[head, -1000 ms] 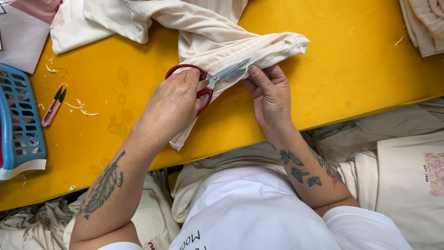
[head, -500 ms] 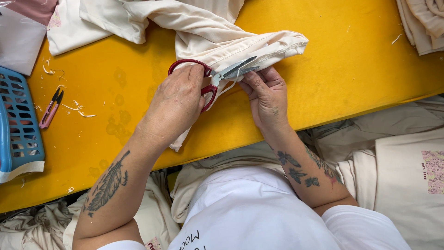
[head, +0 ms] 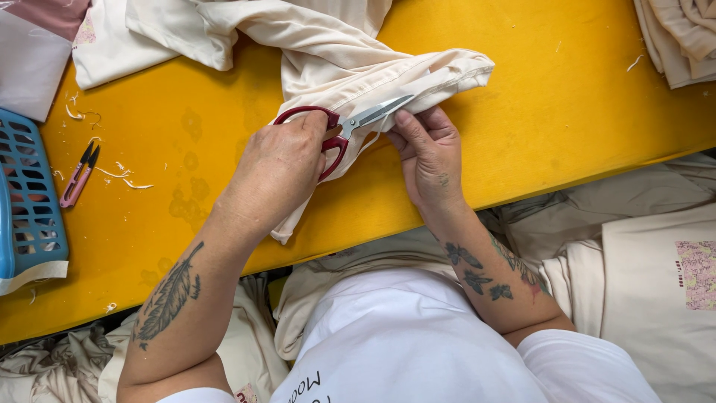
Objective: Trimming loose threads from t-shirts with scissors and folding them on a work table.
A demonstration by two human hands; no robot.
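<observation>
Centrally on the yellow table: left hand grips red scissors, blades seemingly just parted over cream cloth. Right hand pinches that cloth beside the blades.

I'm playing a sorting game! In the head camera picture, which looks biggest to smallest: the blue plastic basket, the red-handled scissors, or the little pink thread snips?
1. Blue plastic basket, though the picture's edge cuts it off.
2. Red-handled scissors, partly hidden by the left hand.
3. Little pink thread snips.
</observation>
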